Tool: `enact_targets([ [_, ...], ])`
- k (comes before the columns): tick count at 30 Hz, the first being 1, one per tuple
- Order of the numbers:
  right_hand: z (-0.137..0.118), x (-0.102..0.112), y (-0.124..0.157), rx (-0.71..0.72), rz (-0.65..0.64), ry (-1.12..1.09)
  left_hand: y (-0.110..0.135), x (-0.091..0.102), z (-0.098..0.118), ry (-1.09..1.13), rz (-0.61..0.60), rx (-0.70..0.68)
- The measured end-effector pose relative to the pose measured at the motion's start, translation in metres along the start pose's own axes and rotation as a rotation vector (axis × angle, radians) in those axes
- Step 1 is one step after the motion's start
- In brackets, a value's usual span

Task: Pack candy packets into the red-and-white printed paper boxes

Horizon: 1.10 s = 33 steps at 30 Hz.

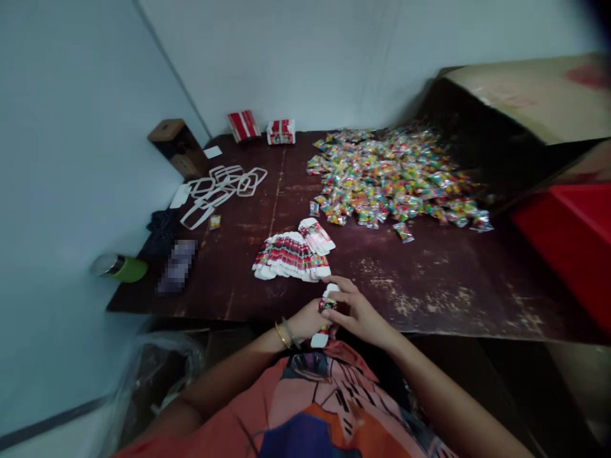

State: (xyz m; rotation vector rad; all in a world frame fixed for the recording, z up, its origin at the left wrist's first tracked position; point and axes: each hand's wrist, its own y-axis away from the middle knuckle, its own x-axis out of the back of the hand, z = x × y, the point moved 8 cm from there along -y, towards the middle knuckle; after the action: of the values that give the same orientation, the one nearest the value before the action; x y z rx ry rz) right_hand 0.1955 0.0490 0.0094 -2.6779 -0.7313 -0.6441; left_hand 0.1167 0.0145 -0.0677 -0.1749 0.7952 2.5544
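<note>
Close to my body, at the table's front edge, I hold a small printed carton [327, 306] with white end flaps. My left hand [305, 322] is wrapped round its lower part, with a white flap showing below. The fingers of my right hand [359, 312] pinch it from the other side near the top. Just beyond my hands, a fanned row of flat printed cartons [289, 253] in red, white and black lies on the table. A few more flat cartons [317, 235] lie over its right end.
Many wrapped candies [382, 175] are heaped at the back right of the brown table [363, 273]. A red bin [573, 235] and a cardboard box [534, 89] stand at right. White paper bands [224, 184], a wooden box [176, 146] and a green bottle [126, 268] are at left.
</note>
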Motion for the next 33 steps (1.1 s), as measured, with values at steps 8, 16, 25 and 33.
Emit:
enact_targets([
  [8,0.013,-0.001,0.020,-0.090,-0.286,-0.169,0.013,-0.016,0.027,-0.278,-0.177,-0.173],
  [16,0.049,-0.004,0.072,-0.473,0.346,-0.340,0.029,0.022,0.020,-0.381,0.320,-0.383],
  [25,0.059,-0.061,0.076,-0.917,0.002,-1.306,0.050,0.005,0.029,-0.457,0.089,-0.429],
  [33,0.018,-0.029,0.044,-0.420,-0.059,-0.674,0.028,0.003,-0.006,0.253,0.093,-0.055],
])
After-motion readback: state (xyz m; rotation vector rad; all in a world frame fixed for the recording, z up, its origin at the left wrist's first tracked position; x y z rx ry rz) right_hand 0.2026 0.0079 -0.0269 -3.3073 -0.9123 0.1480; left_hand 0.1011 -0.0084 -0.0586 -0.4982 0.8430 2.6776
